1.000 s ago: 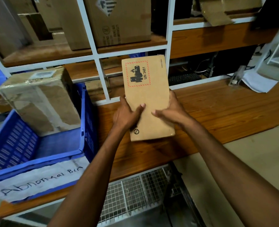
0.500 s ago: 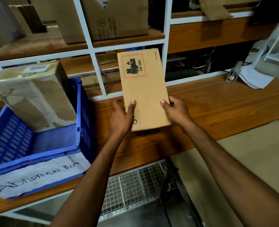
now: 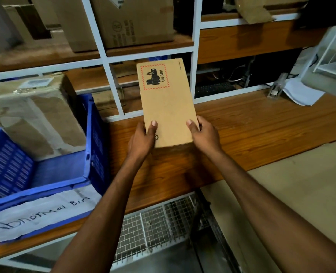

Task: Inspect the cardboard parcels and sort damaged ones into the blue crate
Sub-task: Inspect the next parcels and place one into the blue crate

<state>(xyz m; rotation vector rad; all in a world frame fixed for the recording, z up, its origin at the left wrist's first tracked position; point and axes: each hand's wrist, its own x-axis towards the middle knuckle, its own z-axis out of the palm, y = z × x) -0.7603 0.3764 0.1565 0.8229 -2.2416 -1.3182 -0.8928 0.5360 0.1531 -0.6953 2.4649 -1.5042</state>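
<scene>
A flat brown cardboard parcel (image 3: 168, 103) with a red-bordered "UN 3481" battery label stands tilted above the wooden shelf. My left hand (image 3: 143, 137) grips its lower left corner, thumb on the front face. My right hand (image 3: 204, 133) grips the lower right corner the same way. The blue crate (image 3: 92, 146), marked "Abnormal Bin" on a paper strip, sits at the left. Inside it leans a large taped parcel (image 3: 35, 115) with torn, scuffed wrapping.
White rack bars (image 3: 112, 79) rise right behind the held parcel. Big cartons (image 3: 131, 22) fill the upper shelf. Papers (image 3: 299, 93) and a small metal device (image 3: 276, 87) lie at the right end of the wooden shelf (image 3: 261, 131). Wire mesh (image 3: 153, 229) sits below.
The parcel has been raised off the shelf and tipped more upright. Both hands slid from its front face to its lower corners.
</scene>
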